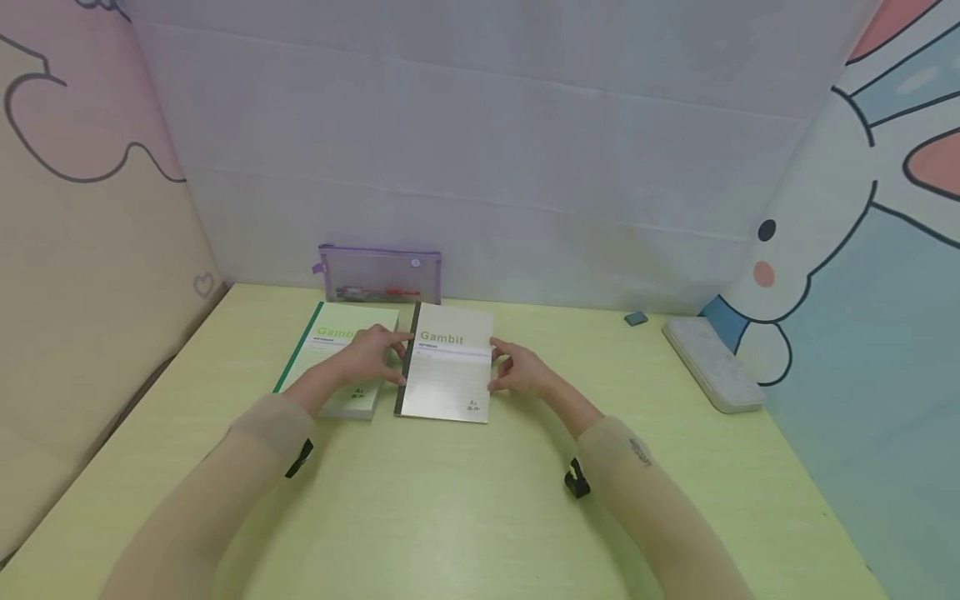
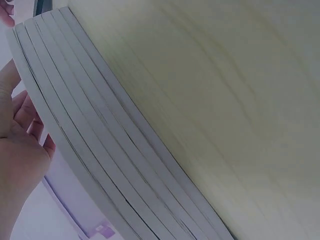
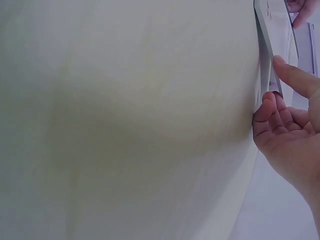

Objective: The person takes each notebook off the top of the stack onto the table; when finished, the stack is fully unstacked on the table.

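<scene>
A person at a pale green desk [image 1: 465,500] works a notebook into place beside a stack, and the job looks, by my reading, nearly done: the book lies flat and roughly square to its neighbour, with only a final nudge or a release of the hands seemingly left. Left of that book sits the green-spined stack [image 1: 330,354] of several like notebooks, their page edges layered in the left wrist view. The left hand [image 1: 372,354] rests across the stack's right side, its fingers relaxed and reaching to the black spine of the single notebook [image 1: 448,371], touching rather than gripping, as far as the head view shows. That notebook, cream-covered with "Gambit" printed near its top, lies just right of the stack, the two close but with a thin gap between. At its right edge the right hand [image 1: 521,372] pinches lightly, thumb over the cover and curled fingers at the edge, as the right wrist view shows. Behind the notebook a purple mesh pouch [image 1: 380,274] stands against the wall; well right of it lie a small grey eraser [image 1: 635,317] and a white case [image 1: 711,363].
</scene>
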A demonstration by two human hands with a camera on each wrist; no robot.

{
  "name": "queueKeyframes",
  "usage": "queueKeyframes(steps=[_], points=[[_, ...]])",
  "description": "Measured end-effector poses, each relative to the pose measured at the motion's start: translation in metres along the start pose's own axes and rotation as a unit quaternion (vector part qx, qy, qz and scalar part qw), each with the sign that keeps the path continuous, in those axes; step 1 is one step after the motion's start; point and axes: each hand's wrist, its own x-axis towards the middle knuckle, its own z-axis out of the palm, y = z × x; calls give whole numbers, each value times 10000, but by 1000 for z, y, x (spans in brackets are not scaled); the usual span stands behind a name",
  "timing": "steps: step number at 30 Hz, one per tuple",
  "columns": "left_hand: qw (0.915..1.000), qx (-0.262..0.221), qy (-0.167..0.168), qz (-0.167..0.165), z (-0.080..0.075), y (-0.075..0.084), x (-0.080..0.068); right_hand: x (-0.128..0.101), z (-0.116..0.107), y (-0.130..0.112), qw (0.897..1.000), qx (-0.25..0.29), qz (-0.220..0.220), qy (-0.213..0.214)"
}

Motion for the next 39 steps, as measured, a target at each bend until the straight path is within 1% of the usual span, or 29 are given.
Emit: queueKeyframes(steps=[5, 9, 15, 19, 23, 24, 30, 35, 39], points=[[9995, 281, -108, 55, 3, 0, 2, 4, -1, 1, 9994, -312, 61, -134], [9987, 482, -175, 62, 3, 0, 2, 6, 0, 1, 9989, -418, 65, -186], [9972, 713, -225, 65, 3, 3, 2, 8, 2, 3, 9974, -720, -6, -100], [9972, 720, -205, 50, 2, 5, 1, 6, 2, 2, 9962, -871, 15, -29], [9978, 663, -34, 69, -3, 4, -4, 3, 1, -3, 9951, -979, -140, 68], [9978, 654, 44, 131, -5, 3, -5, 2, 0, -5, 9945, -1029, -187, 94], [9980, 368, 470, 213, -26, 0, -24, -4, -1, -25, 9910, -1267, -419, 115], [9964, 369, 710, 288, -41, -10, -39, -6, 4, -46, 9888, -1284, -734, 182], [9955, 328, 846, 260, -50, -21, -51, -5, 13, -59, 9888, -1141, -919, 284]])
